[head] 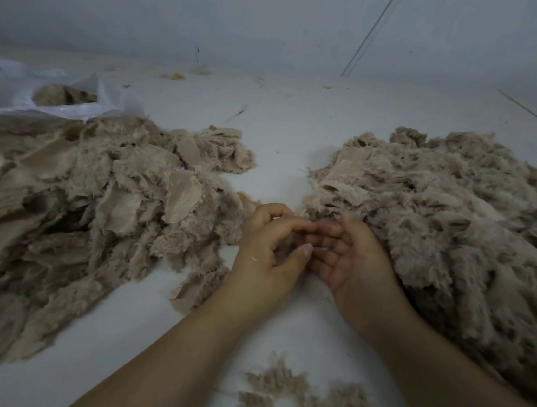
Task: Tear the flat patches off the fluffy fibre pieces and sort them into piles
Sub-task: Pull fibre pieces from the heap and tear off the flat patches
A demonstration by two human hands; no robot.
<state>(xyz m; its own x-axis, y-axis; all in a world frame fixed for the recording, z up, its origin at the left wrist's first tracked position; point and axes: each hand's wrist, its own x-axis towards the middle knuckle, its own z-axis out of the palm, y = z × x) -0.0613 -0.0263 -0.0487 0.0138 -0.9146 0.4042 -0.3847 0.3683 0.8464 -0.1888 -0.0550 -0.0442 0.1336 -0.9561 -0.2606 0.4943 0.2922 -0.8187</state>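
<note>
The left hand [268, 259] and the right hand [348, 254] meet fingertip to fingertip; the left grip is curled with the thumb extended, the right palm up with loosely bent fingers. Whether either grip pinches a scrap I cannot tell, as the spot is blurred. Just right of the right hand lies the shaggy beige heap of fluffy fibre pieces [454, 217]. Left of the left hand spreads the beige pile of flat woven-backed patches [88, 205]. Nearer the person sit small loose beige tufts [298, 402]. All rest on the smooth white desk [285, 125], with a crumpled translucent plastic bag [17, 93] far left.
</note>
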